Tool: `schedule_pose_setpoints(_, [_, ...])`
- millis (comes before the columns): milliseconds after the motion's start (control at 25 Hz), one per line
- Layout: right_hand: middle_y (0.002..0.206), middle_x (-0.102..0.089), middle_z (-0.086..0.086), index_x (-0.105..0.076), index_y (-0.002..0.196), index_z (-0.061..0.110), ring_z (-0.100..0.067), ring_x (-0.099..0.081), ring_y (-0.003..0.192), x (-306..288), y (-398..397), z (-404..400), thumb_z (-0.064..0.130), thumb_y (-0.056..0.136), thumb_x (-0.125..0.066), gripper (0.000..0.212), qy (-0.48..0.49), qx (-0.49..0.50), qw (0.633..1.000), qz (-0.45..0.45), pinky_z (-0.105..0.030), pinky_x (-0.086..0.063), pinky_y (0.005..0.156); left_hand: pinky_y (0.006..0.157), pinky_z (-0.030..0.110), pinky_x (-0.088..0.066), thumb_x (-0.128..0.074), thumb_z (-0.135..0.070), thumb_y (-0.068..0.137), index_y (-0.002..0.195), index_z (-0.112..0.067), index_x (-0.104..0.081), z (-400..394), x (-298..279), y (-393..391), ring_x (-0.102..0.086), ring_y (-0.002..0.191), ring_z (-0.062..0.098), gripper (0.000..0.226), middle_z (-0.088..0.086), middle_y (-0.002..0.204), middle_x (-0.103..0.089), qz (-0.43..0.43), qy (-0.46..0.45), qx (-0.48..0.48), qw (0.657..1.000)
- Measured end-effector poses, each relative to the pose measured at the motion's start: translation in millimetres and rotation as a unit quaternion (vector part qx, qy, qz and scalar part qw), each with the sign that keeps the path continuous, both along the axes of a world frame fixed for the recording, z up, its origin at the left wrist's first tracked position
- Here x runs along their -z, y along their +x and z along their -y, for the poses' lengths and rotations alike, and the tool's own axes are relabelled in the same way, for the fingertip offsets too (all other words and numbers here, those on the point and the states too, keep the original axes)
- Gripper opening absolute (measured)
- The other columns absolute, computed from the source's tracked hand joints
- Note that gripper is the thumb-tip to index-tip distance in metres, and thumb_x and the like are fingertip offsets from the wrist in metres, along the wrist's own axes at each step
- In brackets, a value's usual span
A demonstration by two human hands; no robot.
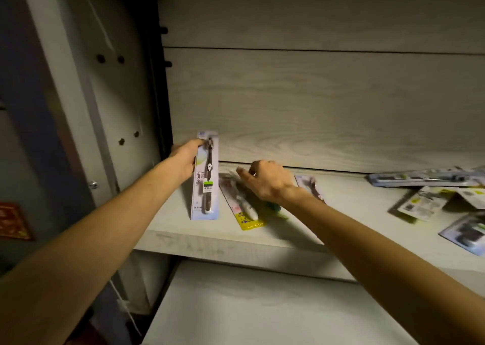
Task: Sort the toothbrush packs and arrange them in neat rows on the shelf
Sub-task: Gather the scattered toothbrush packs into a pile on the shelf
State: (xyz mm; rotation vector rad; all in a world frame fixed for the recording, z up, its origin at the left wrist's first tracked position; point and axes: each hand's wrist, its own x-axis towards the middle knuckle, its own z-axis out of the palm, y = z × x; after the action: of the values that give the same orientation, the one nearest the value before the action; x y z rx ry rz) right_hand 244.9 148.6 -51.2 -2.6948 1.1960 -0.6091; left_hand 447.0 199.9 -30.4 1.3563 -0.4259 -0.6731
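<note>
My left hand (185,158) grips a long pale toothbrush pack with a dark brush (206,179), held upright with its foot on the shelf (183,232) near the left wall. My right hand (267,180) rests over a yellow-bottomed pack with a white brush (245,208), fingers pinching its upper end. Under my right wrist lies another pack (309,184), partly hidden, and something green (274,207) peeks out below the hand.
Several loose packs lie scattered at the shelf's right end (425,179), some face down (422,203). A wood-grain back panel (315,108) closes the shelf. A lower shelf (262,305) juts out beneath. The cabinet's side wall (110,95) stands at left.
</note>
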Motion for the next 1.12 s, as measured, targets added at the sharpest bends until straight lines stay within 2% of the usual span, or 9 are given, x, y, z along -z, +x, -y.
schedule_pose_setpoints(160, [0.099, -0.073, -0.007, -0.075, 0.099, 0.019, -0.031, -0.065, 0.095, 16, 16, -8, 0.057, 0.093, -0.049, 0.046, 0.051, 0.005, 0.999, 0.013, -0.031, -0.043, 0.068, 0.039, 0.023, -0.051, -0.063, -0.018, 0.095, 0.081, -0.008, -0.064, -9, 12, 20, -0.061, 0.038, 0.014, 0.017, 0.005, 0.053, -0.066, -0.005, 0.015, 0.022, 1.0])
schedule_pose_setpoints(440, [0.073, -0.073, 0.002, -0.074, 0.087, 0.018, -0.021, -0.068, 0.073, 1, -5, -7, 0.069, 0.088, -0.05, 0.057, 0.088, 0.001, 0.994, 0.065, -0.03, -0.047, 0.061, 0.051, 0.028, -0.054, -0.075, -0.032, 0.081, 0.092, -0.008, -0.068, -6, -14, 2, -0.063, 0.049, 0.022, 0.028, 0.011, 0.076, -0.071, 0.015, 0.039, 0.041, 0.998])
schedule_pose_setpoints(520, [0.079, -0.073, 0.004, -0.073, 0.092, 0.021, -0.025, -0.067, 0.08, -6, -29, 3, 0.063, 0.093, -0.047, 0.049, 0.026, 0.028, 0.996, 0.076, -0.03, -0.042, 0.062, 0.048, 0.024, -0.05, -0.071, -0.03, 0.087, 0.105, -0.009, -0.067, 3, -21, -21, -0.062, 0.055, 0.019, 0.029, 0.013, 0.091, -0.07, 0.044, 0.038, 0.086, 0.995])
schedule_pose_setpoints(600, [0.096, -0.074, 0.0, -0.071, 0.106, 0.024, -0.028, -0.065, 0.094, -9, -52, 14, 0.056, 0.095, -0.049, 0.041, -0.028, 0.049, 0.996, 0.063, -0.031, -0.044, 0.07, 0.044, 0.022, -0.051, -0.07, -0.018, 0.09, 0.1, -0.006, -0.067, 12, -22, -47, -0.064, 0.051, 0.014, 0.016, 0.014, 0.09, -0.07, 0.1, 0.013, 0.086, 0.991])
schedule_pose_setpoints(680, [0.118, -0.07, -0.005, -0.066, 0.123, 0.021, -0.029, -0.06, 0.11, -7, -76, 24, 0.051, 0.097, -0.05, 0.043, -0.059, 0.047, 0.997, 0.027, -0.036, -0.048, 0.086, 0.056, 0.028, -0.06, -0.07, -0.008, 0.09, 0.094, -0.008, -0.068, 20, -20, -74, -0.069, 0.061, 0.016, 0.005, 0.015, 0.09, -0.072, 0.143, 0.0, 0.102, 0.984])
schedule_pose_setpoints(760, [0.132, -0.061, -0.008, -0.058, 0.133, 0.019, -0.03, -0.05, 0.122, -4, -101, 34, 0.048, 0.098, -0.05, 0.046, -0.078, 0.058, 0.995, -0.011, -0.04, -0.044, 0.098, 0.067, 0.035, -0.063, -0.068, -0.005, 0.09, 0.103, -0.008, -0.071, 30, -16, -98, -0.07, 0.074, 0.021, 0.013, 0.013, 0.093, -0.073, 0.189, 0.012, 0.14, 0.972])
schedule_pose_setpoints(880, [0.139, -0.055, -0.009, -0.053, 0.138, 0.018, -0.03, -0.044, 0.13, 0, -138, 45, 0.045, 0.099, -0.049, 0.048, -0.066, 0.083, 0.994, -0.016, -0.043, -0.041, 0.105, 0.058, 0.033, -0.061, -0.069, -0.005, 0.09, 0.123, -0.005, -0.066, 44, -11, -123, -0.071, 0.081, 0.023, 0.033, 0.01, 0.097, -0.072, 0.23, 0.027, 0.168, 0.958])
schedule_pose_setpoints(1040, [0.141, -0.053, -0.011, -0.051, 0.141, 0.016, -0.031, -0.04, 0.135, 5, -180, 54, 0.045, 0.099, -0.05, 0.051, -0.041, 0.098, 0.994, -0.007, -0.045, -0.039, 0.106, 0.084, 0.045, -0.061, -0.078, -0.015, 0.084, 0.141, -0.011, -0.052, 60, -4, -147, -0.07, 0.105, 0.029, 0.064, 0.009, 0.127, -0.064, 0.294, 0.083, 0.152, 0.94])
schedule_pose_setpoints(1120, [0.14, -0.054, -0.012, -0.049, 0.141, 0.015, -0.03, -0.039, 0.136, 8, -197, 57, 0.044, 0.098, -0.052, 0.052, -0.033, 0.099, 0.994, -0.008, -0.046, -0.038, 0.106, 0.095, 0.04, -0.056, -0.076, -0.017, 0.084, 0.138, -0.013, -0.056, 68, 4, -155, -0.066, 0.112, 0.028, 0.058, 0.01, 0.129, -0.066, 0.355, 0.123, 0.137, 0.917])
